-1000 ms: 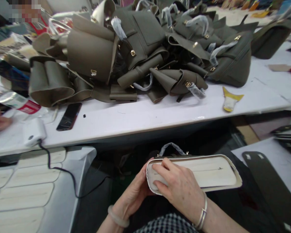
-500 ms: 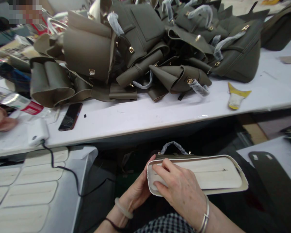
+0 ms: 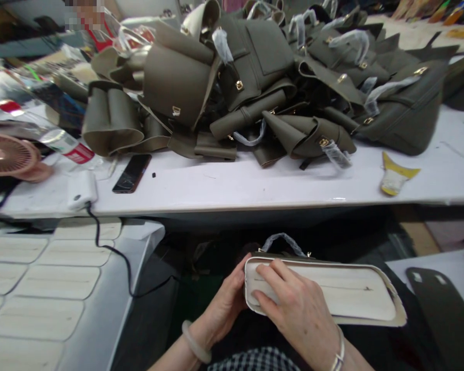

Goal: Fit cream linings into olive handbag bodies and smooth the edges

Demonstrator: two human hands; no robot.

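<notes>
A dark olive bag lies over my lap with its cream oval base (image 3: pixel 348 291) facing up and its plastic-wrapped handle (image 3: pixel 284 241) on the far side. My left hand (image 3: pixel 230 296) grips the bag's left end from outside, its fingers partly hidden behind the edge. Over the left part of the base rests my right hand (image 3: pixel 294 296), palm down, fingers bent apart and fingertips pressing on the pale panel. At the right end a gap shows between the panel and the rim.
Olive bag pieces (image 3: pixel 178 77) are heaped on the white table (image 3: pixel 201 190). Nearer its edge are a phone (image 3: pixel 132 174), a white cabled device (image 3: pixel 82 189) and a yellow-edged piece (image 3: pixel 398 175). Cream oval panels (image 3: pixel 58 281) lie left; an olive panel (image 3: pixel 436 304) lies right.
The view has shifted, so the table items appear farther right. Both hands and the bag sit slightly lower and farther right in the picture, with nearly the same hold.
</notes>
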